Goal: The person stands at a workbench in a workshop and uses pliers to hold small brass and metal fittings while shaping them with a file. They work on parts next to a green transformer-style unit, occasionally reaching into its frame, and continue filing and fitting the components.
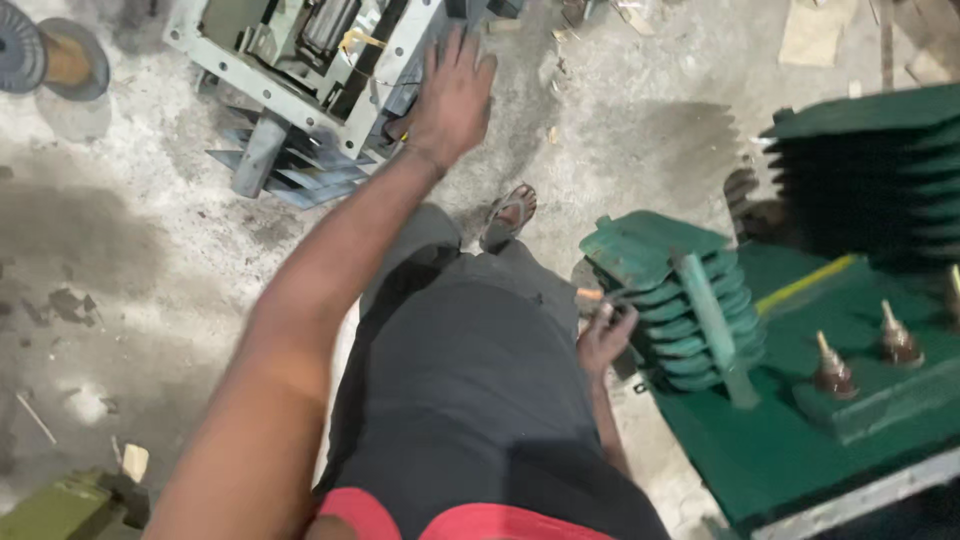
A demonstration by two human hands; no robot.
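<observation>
The left hand reaches out open-palmed to the grey metal frame assembly ahead, while the right hand, clenched on a small orange-tipped tool, hangs beside the green finned transformer, whose sharp fins could likely scrape the knuckles.

green transformer (finned), grey frame, dark trousers

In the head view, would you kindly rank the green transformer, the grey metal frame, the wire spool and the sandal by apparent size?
1. green transformer
2. grey metal frame, partly cut off by the picture's edge
3. wire spool
4. sandal

The spool and sandal look similar, so their order is unsure.
</observation>
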